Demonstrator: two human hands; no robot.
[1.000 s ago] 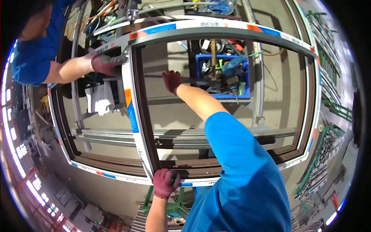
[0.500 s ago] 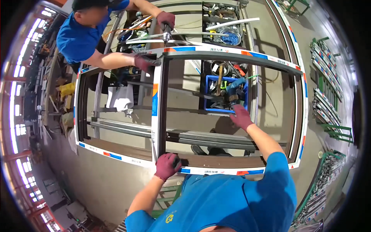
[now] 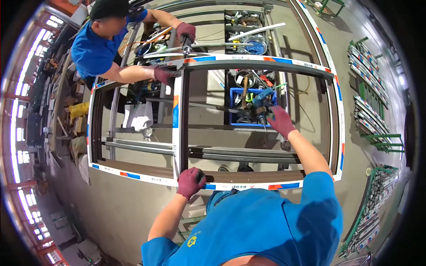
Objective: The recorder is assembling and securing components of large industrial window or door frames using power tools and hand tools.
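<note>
A large window frame (image 3: 248,186) with white, blue and orange protective film lies flat before me, divided by a crossbar (image 3: 176,111). My left hand (image 3: 191,182), in a maroon glove, is closed over the near rail where the crossbar meets it. Over the right-hand opening, my right hand (image 3: 282,121) is held with its fingers apart and nothing in them. Just left of it, a teal power drill (image 3: 262,103) lies with its bit pointing toward me in a blue bin (image 3: 231,108). A hammer (image 3: 245,91) is also in that bin.
Across the frame, a co-worker in blue (image 3: 95,51) holds a power tool (image 3: 187,46) upright on the far rail at the crossbar. Trays of hardware (image 3: 248,26) sit beyond. Racks of profiles (image 3: 370,213) stand at the right, and metal rails (image 3: 244,154) run below the frame.
My right hand has moved slightly away from the drill's front end, and its fingers are spread. My left hand stays on the near rail. The whole view has shifted a little.
</note>
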